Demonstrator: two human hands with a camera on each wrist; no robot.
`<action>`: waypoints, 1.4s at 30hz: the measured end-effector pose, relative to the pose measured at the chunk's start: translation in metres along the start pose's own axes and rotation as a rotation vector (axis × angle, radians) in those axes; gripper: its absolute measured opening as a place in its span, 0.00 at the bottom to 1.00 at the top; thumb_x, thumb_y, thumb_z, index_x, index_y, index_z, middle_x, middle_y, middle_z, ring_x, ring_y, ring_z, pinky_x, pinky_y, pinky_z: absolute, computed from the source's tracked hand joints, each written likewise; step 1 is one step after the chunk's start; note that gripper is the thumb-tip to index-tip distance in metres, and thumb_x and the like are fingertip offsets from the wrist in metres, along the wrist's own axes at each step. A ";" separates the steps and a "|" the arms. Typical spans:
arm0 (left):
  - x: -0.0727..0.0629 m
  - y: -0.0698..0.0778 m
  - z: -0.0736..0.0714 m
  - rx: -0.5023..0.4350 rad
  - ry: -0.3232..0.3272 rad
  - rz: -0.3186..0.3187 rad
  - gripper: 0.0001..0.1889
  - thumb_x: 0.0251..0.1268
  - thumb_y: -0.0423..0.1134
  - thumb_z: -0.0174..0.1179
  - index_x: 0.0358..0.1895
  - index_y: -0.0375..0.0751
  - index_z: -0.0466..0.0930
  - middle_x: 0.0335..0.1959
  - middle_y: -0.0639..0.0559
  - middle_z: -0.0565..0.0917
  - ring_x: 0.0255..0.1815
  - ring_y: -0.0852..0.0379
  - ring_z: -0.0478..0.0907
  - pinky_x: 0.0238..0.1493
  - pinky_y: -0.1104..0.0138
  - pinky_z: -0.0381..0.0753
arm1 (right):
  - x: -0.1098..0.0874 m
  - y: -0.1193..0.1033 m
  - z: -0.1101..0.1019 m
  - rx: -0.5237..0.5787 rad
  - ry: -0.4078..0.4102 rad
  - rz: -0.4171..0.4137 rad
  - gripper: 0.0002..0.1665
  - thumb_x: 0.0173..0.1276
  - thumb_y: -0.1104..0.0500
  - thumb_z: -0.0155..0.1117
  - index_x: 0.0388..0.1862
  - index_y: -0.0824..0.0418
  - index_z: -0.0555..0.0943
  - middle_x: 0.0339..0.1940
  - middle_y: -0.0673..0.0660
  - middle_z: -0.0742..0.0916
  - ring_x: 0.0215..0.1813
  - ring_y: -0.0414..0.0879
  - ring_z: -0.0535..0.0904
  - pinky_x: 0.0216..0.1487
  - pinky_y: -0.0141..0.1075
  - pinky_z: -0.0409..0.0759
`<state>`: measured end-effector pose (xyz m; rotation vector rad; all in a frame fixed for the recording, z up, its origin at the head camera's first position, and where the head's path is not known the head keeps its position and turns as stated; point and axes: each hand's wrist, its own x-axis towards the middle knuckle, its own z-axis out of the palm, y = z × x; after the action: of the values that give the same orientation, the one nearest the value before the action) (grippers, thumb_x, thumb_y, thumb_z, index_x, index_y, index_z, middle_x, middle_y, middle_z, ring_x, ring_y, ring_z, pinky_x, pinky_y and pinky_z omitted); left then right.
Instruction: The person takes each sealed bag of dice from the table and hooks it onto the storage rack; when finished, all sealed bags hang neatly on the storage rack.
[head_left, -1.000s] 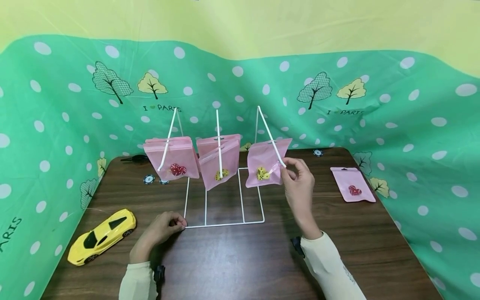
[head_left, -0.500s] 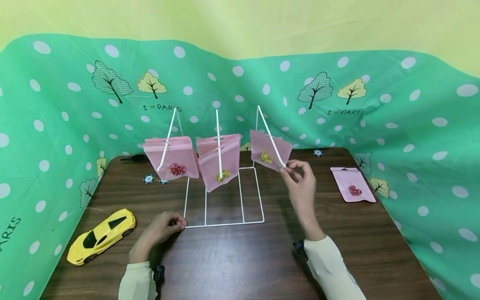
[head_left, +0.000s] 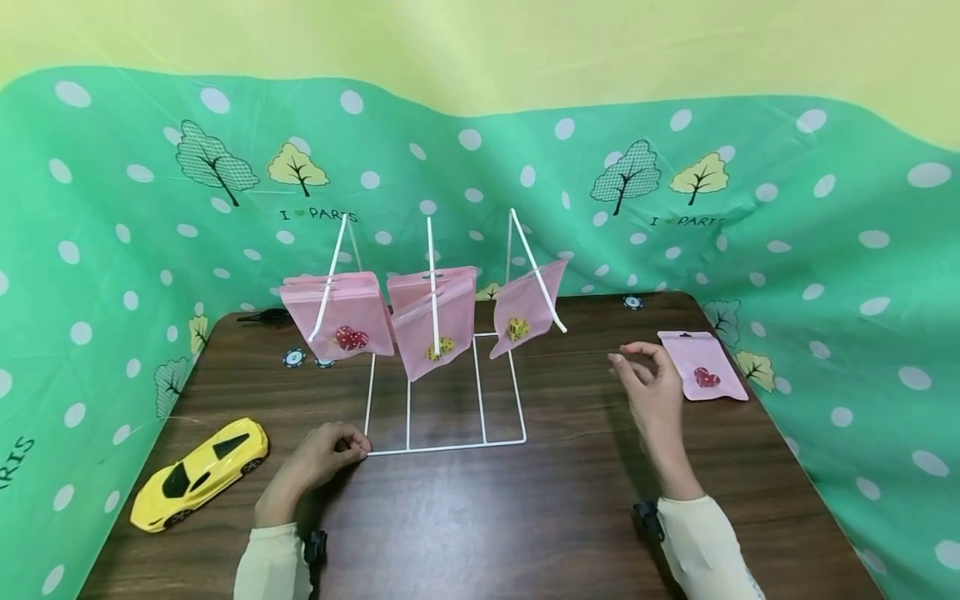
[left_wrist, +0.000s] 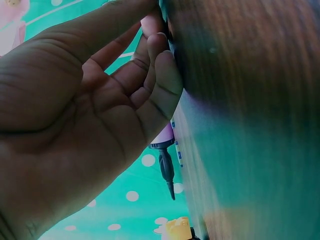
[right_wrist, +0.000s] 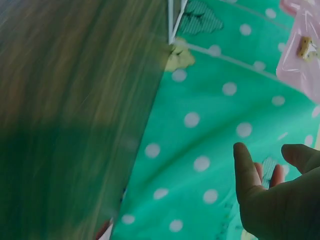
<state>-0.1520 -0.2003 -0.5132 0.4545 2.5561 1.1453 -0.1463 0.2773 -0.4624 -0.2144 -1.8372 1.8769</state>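
In the head view a white wire rack (head_left: 447,451) stands on the table with three arms. My left hand (head_left: 318,462) pinches its front left corner. From the right arm hangs a pink zip bag (head_left: 531,293) with yellow dice inside, tilted. More pink bags (head_left: 341,304) with red dice hang on the left arm, and bags with yellow dice (head_left: 442,312) on the middle one. My right hand (head_left: 656,400) is over the table between the rack and a flat pink bag (head_left: 701,358) with red dice. Its fingers hold nothing; the right wrist view shows thumb and forefinger apart.
A yellow toy car (head_left: 201,475) sits at the left. Poker chips (head_left: 294,357) lie behind the rack's left side, another chip (head_left: 633,302) at the back edge. A black tapered object (head_left: 266,317) lies at the back left. Polka-dot cloth (head_left: 480,183) surrounds the table.
My right hand has let go of the bag on the right arm and moved right, toward the flat bag. The hung bag has swung askew. My left hand stays on the rack corner.
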 end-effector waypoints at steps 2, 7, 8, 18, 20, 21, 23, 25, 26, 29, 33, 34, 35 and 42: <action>0.000 -0.002 0.000 0.005 0.003 0.015 0.05 0.73 0.27 0.67 0.37 0.39 0.87 0.32 0.55 0.81 0.35 0.59 0.74 0.38 0.66 0.74 | 0.002 0.002 -0.010 0.012 0.005 0.008 0.13 0.76 0.77 0.64 0.56 0.80 0.75 0.44 0.51 0.87 0.44 0.38 0.90 0.47 0.30 0.86; 0.000 -0.004 0.001 0.006 0.010 0.030 0.05 0.73 0.28 0.68 0.36 0.39 0.87 0.32 0.56 0.80 0.34 0.60 0.73 0.37 0.67 0.74 | 0.008 0.009 -0.035 0.021 0.054 0.039 0.13 0.76 0.77 0.64 0.56 0.77 0.78 0.46 0.56 0.85 0.45 0.38 0.90 0.47 0.30 0.86; 0.000 -0.004 0.001 0.004 0.009 0.030 0.05 0.73 0.28 0.68 0.36 0.39 0.87 0.32 0.56 0.80 0.34 0.60 0.73 0.37 0.67 0.75 | 0.009 0.011 -0.040 0.018 0.066 0.050 0.12 0.76 0.76 0.64 0.56 0.75 0.79 0.47 0.57 0.85 0.45 0.37 0.90 0.47 0.29 0.86; 0.001 -0.002 0.000 0.010 0.005 0.034 0.05 0.73 0.28 0.68 0.36 0.39 0.86 0.31 0.56 0.80 0.34 0.60 0.73 0.37 0.66 0.74 | 0.020 0.031 -0.088 -0.065 0.199 0.129 0.13 0.74 0.76 0.64 0.52 0.65 0.84 0.44 0.50 0.86 0.38 0.32 0.88 0.40 0.25 0.84; 0.001 -0.002 0.000 0.014 0.006 0.038 0.05 0.73 0.28 0.68 0.36 0.39 0.86 0.31 0.56 0.80 0.34 0.60 0.73 0.37 0.67 0.74 | 0.021 0.032 -0.096 -0.063 0.216 0.151 0.13 0.74 0.76 0.64 0.54 0.67 0.84 0.44 0.50 0.86 0.39 0.33 0.88 0.39 0.25 0.84; 0.001 -0.002 0.000 0.015 0.006 0.038 0.05 0.73 0.28 0.68 0.36 0.39 0.86 0.31 0.56 0.80 0.34 0.61 0.73 0.37 0.67 0.74 | 0.021 0.032 -0.101 -0.076 0.226 0.169 0.13 0.74 0.75 0.64 0.55 0.67 0.84 0.44 0.50 0.86 0.39 0.32 0.87 0.38 0.24 0.84; 0.001 -0.003 0.000 0.017 0.005 0.036 0.05 0.72 0.28 0.68 0.36 0.39 0.87 0.31 0.56 0.80 0.33 0.61 0.73 0.37 0.67 0.74 | 0.022 0.031 -0.109 -0.091 0.245 0.208 0.13 0.75 0.74 0.64 0.55 0.65 0.84 0.44 0.49 0.86 0.39 0.32 0.87 0.37 0.24 0.83; 0.001 -0.003 0.000 0.021 0.005 0.035 0.05 0.73 0.28 0.68 0.36 0.39 0.87 0.31 0.56 0.80 0.34 0.61 0.73 0.37 0.67 0.74 | 0.023 0.029 -0.117 -0.108 0.261 0.249 0.13 0.77 0.72 0.63 0.55 0.62 0.85 0.45 0.48 0.85 0.37 0.32 0.87 0.37 0.23 0.83; 0.001 -0.003 0.001 0.022 0.004 0.034 0.05 0.73 0.28 0.68 0.36 0.39 0.87 0.32 0.56 0.81 0.34 0.61 0.73 0.37 0.67 0.74 | 0.024 0.028 -0.121 -0.114 0.269 0.268 0.13 0.77 0.71 0.64 0.55 0.59 0.85 0.45 0.47 0.85 0.36 0.32 0.86 0.36 0.23 0.83; 0.000 -0.002 0.001 0.022 0.004 0.030 0.05 0.73 0.28 0.68 0.36 0.39 0.87 0.32 0.56 0.81 0.34 0.60 0.73 0.37 0.67 0.75 | 0.028 0.028 -0.130 -0.116 0.288 0.300 0.13 0.77 0.70 0.64 0.54 0.56 0.84 0.45 0.48 0.84 0.33 0.33 0.85 0.35 0.24 0.83; 0.000 -0.002 0.001 0.027 0.003 0.021 0.05 0.73 0.27 0.68 0.36 0.40 0.87 0.31 0.56 0.80 0.34 0.61 0.73 0.37 0.67 0.75 | 0.033 0.033 -0.145 -0.142 0.295 0.321 0.14 0.78 0.71 0.63 0.53 0.55 0.83 0.45 0.48 0.83 0.34 0.33 0.84 0.35 0.24 0.83; 0.000 -0.002 0.001 0.029 0.002 0.019 0.05 0.73 0.27 0.68 0.36 0.39 0.87 0.31 0.56 0.80 0.34 0.61 0.73 0.37 0.67 0.74 | 0.034 0.034 -0.150 -0.153 0.297 0.325 0.14 0.77 0.71 0.63 0.53 0.54 0.83 0.44 0.48 0.82 0.34 0.33 0.84 0.35 0.24 0.83; 0.000 -0.002 0.001 0.029 0.001 0.014 0.06 0.73 0.27 0.68 0.36 0.40 0.87 0.31 0.56 0.80 0.34 0.61 0.73 0.37 0.67 0.74 | 0.035 0.035 -0.154 -0.162 0.301 0.330 0.14 0.77 0.71 0.63 0.52 0.54 0.83 0.44 0.47 0.82 0.34 0.32 0.84 0.34 0.24 0.82; 0.000 -0.003 0.000 0.032 0.002 0.017 0.05 0.73 0.27 0.67 0.36 0.39 0.87 0.31 0.55 0.81 0.34 0.61 0.73 0.38 0.67 0.74 | 0.046 0.038 -0.182 -0.170 0.310 0.373 0.16 0.75 0.73 0.63 0.45 0.51 0.86 0.36 0.41 0.84 0.29 0.32 0.83 0.31 0.24 0.82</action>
<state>-0.1522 -0.2022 -0.5155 0.4832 2.5804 1.1133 -0.1136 0.4617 -0.5030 -0.9093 -1.8274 1.7888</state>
